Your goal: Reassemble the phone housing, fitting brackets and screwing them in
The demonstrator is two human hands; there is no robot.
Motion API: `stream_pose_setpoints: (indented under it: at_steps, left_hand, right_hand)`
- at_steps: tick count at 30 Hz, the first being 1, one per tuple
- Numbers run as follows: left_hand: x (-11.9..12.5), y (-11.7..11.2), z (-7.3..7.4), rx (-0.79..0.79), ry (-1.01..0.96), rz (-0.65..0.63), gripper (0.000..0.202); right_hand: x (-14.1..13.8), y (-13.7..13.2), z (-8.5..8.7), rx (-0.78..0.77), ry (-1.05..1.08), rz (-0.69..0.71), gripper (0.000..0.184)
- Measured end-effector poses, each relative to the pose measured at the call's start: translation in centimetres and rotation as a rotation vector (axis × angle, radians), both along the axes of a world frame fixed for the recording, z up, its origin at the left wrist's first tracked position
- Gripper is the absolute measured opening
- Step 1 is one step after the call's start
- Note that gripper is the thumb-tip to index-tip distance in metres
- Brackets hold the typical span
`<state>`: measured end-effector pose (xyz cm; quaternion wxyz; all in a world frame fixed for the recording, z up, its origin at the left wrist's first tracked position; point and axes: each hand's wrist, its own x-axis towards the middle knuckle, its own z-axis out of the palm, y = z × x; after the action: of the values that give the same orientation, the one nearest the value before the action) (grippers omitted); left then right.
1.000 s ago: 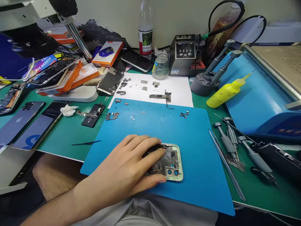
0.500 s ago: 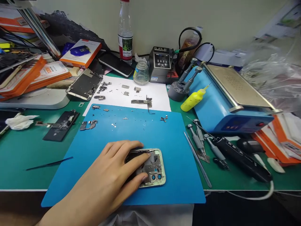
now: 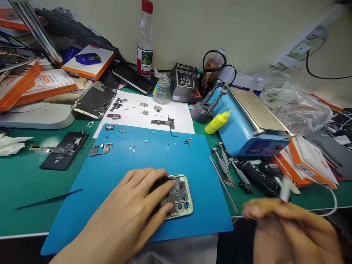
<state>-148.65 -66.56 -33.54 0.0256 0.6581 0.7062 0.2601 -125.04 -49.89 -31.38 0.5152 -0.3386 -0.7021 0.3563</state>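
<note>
Left hand point(image 3: 129, 216) lies flat, fingers loosely spread, on the stripped phone frame point(image 3: 180, 200), low and centre on the blue mat point(image 3: 165, 157). Right hand point(image 3: 291, 231), lower right, is blurred, its grip unreadable. Screwdrivers point(image 3: 224, 167) lie beside the mat.

Bright, even light all over.
Light comes from above, so shadows are soft and small, like the dark patch under the left hand point(image 3: 129, 220). The phone frame point(image 3: 180, 200) it covers and the blue mat point(image 3: 192, 161) look sharp. The right hand point(image 3: 291, 231), near on the right, is a blurry smear. The plastic bag point(image 3: 297, 106) shines white. Things at the edges lean.
</note>
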Motion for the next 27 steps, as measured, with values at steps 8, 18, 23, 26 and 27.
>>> stream_pose_setpoints:
  at_steps: [8, 18, 23, 26, 27]
  left_hand:
    - [0.3, 1.0, 1.3, 0.003, -0.039, 0.077, 0.013]
    - [0.7, 3.6, 1.6, -0.111, 0.119, 0.116, 0.019]
    - [0.8, 3.5, 1.6, -0.134, 0.067, 0.129, 0.023]
    - [0.9, 3.6, 1.6, -0.122, 0.034, 0.161, 0.02]
    - [1.0, 3.7, 1.6, -0.123, 0.025, 0.174, 0.019]
  right_hand:
    - [-8.2, -0.1, -0.9, -0.208, -0.126, 0.253, 0.019]
    - [-8.4, 0.5, -2.8, -0.021, -0.451, 0.383, 0.021]
    - [-8.7, 0.4, -2.5, 0.097, -0.484, 0.424, 0.019]
    - [-8.9, 0.3, -2.4, 0.178, -0.498, 0.444, 0.016]
    - [-8.9, 0.3, -2.4, 0.199, -0.5, 0.448, 0.015]
